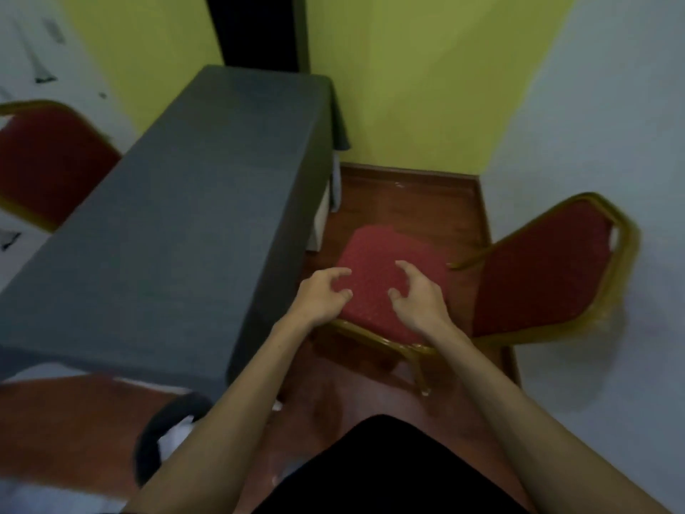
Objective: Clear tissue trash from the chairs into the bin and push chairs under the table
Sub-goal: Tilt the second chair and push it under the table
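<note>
Already the red seat of the near chair looks bare of tissue, and white stuff that may be tissue sits in the dark bin on the floor at the person's left, so the clearing seems done here, though blur hides small scraps. Both hands hover over the seat, the left hand and right hand each with its grip apart and holding nothing. What's left, I'd say, is pushing this chair under the grey bench; the far chair also stands out.
</note>
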{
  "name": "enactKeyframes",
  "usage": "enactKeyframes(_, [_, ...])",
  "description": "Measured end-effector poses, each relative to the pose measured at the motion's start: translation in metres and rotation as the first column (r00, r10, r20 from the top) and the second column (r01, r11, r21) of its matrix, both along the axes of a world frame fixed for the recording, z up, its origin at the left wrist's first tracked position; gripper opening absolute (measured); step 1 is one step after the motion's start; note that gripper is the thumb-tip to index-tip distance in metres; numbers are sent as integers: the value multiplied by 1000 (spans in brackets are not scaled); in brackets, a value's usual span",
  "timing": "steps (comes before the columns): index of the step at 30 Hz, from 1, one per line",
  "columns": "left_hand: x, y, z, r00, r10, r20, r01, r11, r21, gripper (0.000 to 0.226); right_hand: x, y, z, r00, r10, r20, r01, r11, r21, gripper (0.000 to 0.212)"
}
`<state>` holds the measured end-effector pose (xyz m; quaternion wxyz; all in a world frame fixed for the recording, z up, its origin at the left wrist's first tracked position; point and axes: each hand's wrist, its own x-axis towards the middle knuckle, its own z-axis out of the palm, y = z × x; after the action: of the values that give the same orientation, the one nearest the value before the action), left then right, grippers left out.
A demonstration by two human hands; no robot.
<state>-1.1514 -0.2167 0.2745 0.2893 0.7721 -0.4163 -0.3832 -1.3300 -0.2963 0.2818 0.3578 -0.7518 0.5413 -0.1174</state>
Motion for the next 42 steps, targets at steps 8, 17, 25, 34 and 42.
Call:
enactKeyframes(8, [-144,-126,16,972,-233,7,233,971,-57,37,-157,-92,33,965,-262,3,261,960,-101,55])
enactKeyframes(17, [-267,-207,24,885,-466,-14,466,885,-10,40,-258,-157,52,866,-500,12,489,842,-226,49])
enactKeyframes(25, [-341,-251,6,837,-546,-38,547,833,86,81,-280,-207,44,775,-627,80,631,775,-37,60])
enactKeyframes(34, [-399,-267,-11,895,-443,-53,445,882,152,99,-308,-272,37,889,-458,4,441,858,263,21])
enactKeyframes(42, [-408,-308,-8,944,-281,-172,317,916,244,112,-306,-334,21,936,-348,52,302,871,388,16])
